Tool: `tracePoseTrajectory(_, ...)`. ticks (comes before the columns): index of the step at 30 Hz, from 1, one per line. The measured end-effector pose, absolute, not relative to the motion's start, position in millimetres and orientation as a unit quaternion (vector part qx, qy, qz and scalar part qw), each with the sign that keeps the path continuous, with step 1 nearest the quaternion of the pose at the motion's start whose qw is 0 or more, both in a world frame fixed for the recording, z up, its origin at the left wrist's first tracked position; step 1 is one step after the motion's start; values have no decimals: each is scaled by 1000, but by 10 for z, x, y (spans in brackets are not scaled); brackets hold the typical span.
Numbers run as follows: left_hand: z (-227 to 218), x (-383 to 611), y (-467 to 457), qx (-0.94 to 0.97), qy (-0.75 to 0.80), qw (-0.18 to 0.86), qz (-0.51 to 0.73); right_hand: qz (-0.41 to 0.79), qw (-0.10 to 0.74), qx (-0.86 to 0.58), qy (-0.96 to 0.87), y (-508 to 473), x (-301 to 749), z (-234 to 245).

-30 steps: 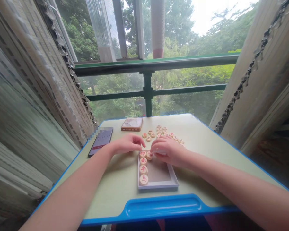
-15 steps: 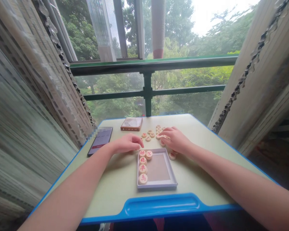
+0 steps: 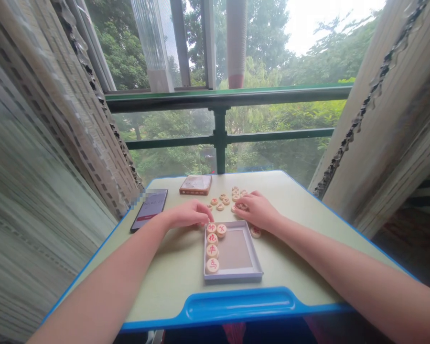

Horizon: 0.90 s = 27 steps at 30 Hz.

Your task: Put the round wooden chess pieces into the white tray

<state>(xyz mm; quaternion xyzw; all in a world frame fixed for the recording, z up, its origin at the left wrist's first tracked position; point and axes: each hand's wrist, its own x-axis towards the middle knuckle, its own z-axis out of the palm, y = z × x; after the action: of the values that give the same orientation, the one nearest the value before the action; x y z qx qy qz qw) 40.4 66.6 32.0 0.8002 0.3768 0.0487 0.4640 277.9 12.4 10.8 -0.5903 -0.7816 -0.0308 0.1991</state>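
Observation:
A shallow open box holds several round Chinese chess pieces with red characters, a column along its left side and one piece beside the top one. My left hand is at the box's far left corner, fingers bent and apart, the index fingertip at the rim. I see nothing held in it. Beyond the box's far right corner, my right hand reaches down with its fingers curled over Chinese chess pieces. The fingers partly hide these pieces. Another piece lies under its wrist, next to the box.
More loose pieces are scattered on the pale table behind the box. A flat brown-sided box lies at the back. A phone lies at the left. A blue rim with a moulded groove borders the front.
My right hand has lowered slightly and its fingers have curled in more over the pieces. My left hand has barely moved at the box corner.

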Motion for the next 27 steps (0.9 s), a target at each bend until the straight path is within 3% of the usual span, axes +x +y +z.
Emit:
tracePoseTrajectory(5, 303, 398, 677, 801, 374, 466, 48, -28, 222, -583, -781, 140, 2776, 93)
tracePoseTrajectory(11, 297, 389, 685, 804, 371, 462, 54, -24, 322, -517, -793, -2, 2761, 244)
tracePoseTrajectory(15, 300, 397, 686, 799, 372, 469, 55, 64, 261, -366, -891, -239, 2677, 427)
tracePoseTrajectory(20, 276, 400, 712, 798, 365, 476, 54, 127, 135, -359, -915, -356, 2572, 421)
tracePoseTrajectory(27, 239, 378, 750, 794, 362, 486, 49, 118, 128, -376, -910, -319, 2562, 400)
